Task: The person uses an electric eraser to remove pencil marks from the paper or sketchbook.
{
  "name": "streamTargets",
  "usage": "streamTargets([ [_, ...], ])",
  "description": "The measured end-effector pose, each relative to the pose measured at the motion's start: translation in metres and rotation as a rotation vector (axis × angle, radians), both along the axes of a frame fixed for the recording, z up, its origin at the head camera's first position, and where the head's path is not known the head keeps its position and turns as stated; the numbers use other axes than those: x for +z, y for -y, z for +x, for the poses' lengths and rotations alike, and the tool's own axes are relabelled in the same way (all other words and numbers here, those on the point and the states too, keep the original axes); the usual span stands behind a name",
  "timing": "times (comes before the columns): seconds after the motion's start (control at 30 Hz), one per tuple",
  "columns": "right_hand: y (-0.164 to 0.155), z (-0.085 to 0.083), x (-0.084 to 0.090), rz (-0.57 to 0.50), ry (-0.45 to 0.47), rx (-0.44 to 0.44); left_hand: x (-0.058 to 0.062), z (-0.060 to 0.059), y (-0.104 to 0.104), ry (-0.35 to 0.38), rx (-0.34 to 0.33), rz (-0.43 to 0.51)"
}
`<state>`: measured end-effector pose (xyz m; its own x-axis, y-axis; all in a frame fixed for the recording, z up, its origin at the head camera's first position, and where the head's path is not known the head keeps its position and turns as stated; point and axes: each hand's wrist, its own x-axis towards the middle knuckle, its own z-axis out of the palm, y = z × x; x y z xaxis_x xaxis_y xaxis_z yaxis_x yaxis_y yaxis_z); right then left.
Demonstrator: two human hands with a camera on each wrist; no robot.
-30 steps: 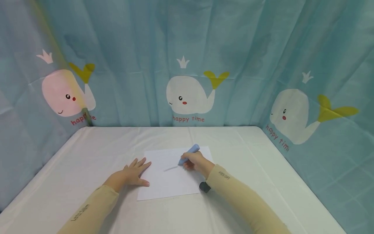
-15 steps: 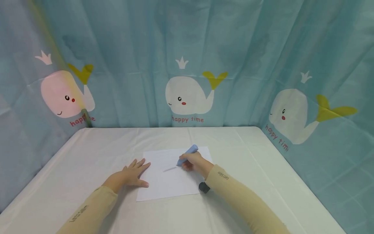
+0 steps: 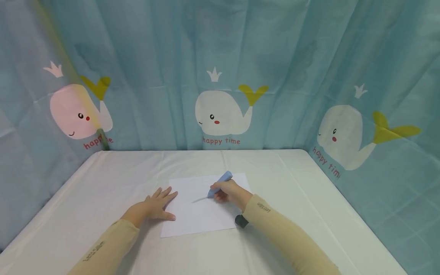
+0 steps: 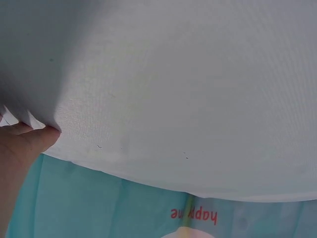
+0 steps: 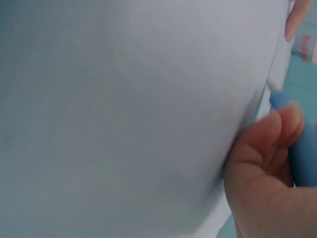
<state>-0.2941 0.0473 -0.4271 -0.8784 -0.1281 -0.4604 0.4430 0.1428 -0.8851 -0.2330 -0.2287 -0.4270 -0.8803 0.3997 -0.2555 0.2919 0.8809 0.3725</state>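
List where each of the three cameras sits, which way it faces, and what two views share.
Head: looks forward and down at the table; both sleeved arms, left hand flat, right hand gripping the blue crayon on the paper.
Left wrist: low over the tablecloth; thumb only.
Right wrist: close on the paper; fingers around the crayon.
Head and right wrist share crayon and paper.

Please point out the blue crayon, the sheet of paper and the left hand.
blue crayon [image 3: 223,179], head view, upper end of its body.
sheet of paper [image 3: 199,217], head view, bare lower part.
left hand [image 3: 156,204], head view, back of the hand.
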Motion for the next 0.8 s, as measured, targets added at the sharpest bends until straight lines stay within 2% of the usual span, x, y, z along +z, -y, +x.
streamTargets([
  [0.23, 0.0, 0.006, 0.005, -0.026, -0.01, 0.002, 0.001, 0.001, -0.001, 0.002, 0.003, -0.002],
  [0.63, 0.007, 0.002, -0.007, 0.026, -0.048, -0.07, 0.001, 0.001, -0.001, 0.019, 0.018, 0.007],
  [0.8, 0.007, 0.001, -0.005, 0.036, -0.042, -0.031, 0.002, 0.001, -0.001, 0.019, 0.019, 0.009],
])
